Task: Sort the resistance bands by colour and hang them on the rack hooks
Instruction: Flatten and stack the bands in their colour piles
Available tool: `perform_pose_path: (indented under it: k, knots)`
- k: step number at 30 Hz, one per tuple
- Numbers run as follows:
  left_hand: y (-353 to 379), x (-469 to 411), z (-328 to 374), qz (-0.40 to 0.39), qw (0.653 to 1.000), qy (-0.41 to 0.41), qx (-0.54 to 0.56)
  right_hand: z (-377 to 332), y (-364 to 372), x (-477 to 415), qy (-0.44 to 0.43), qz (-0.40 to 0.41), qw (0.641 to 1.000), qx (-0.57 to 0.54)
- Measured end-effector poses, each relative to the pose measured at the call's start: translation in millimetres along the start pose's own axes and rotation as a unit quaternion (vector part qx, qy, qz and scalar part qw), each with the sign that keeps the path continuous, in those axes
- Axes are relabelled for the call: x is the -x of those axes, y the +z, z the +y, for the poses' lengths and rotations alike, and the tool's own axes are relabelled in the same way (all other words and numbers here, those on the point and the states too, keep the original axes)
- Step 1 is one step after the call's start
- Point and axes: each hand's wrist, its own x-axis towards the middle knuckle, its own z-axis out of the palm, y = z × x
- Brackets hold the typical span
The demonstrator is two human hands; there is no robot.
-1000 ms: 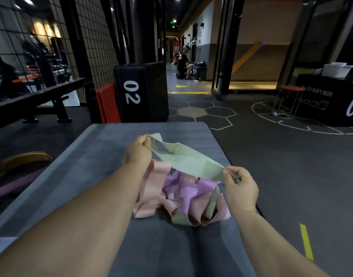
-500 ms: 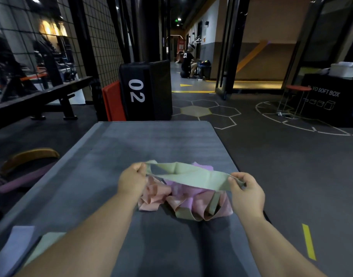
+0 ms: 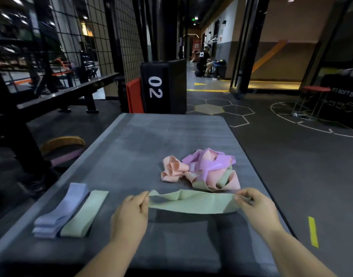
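left hand (image 3: 131, 212) and right hand (image 3: 257, 208) pinch opposite ends of a pale green band (image 3: 193, 202), stretched above the grey mat (image 3: 171, 132), near the tangled pile (image 3: 203, 172).

White "02" on black padded box (image 3: 164, 86), partial "TO SOFT BOX" on black box (image 3: 343, 96)

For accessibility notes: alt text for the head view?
Left hand and right hand stretch a pale green band over a grey mat. Behind lies a tangle of pink, purple and green bands; lavender bands and a flat green band lie left.
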Motion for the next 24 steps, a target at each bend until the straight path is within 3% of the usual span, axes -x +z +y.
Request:
perform_pose_path:
  k: [3, 9, 18, 24]
  knots:
    - [-2, 24, -10, 0.011, 0.995, 0.024, -0.1, 2, -4, 16, 0.002, -0.029, 0.998, 0.055]
    - [2, 58, -20, -0.027, 0.986, 0.033, -0.16, 12, 0, 41, -0.015, -0.054, 0.988, 0.141]
    - [-9, 50, 1, -0.115, 0.977, 0.029, -0.175, 13, 1, 39, -0.008, -0.06, 0.985, 0.164]
    - [-1, 31, 25, -0.095, 0.984, 0.083, -0.128, 19, -11, 24, 0.09, -0.097, 0.97, 0.205]
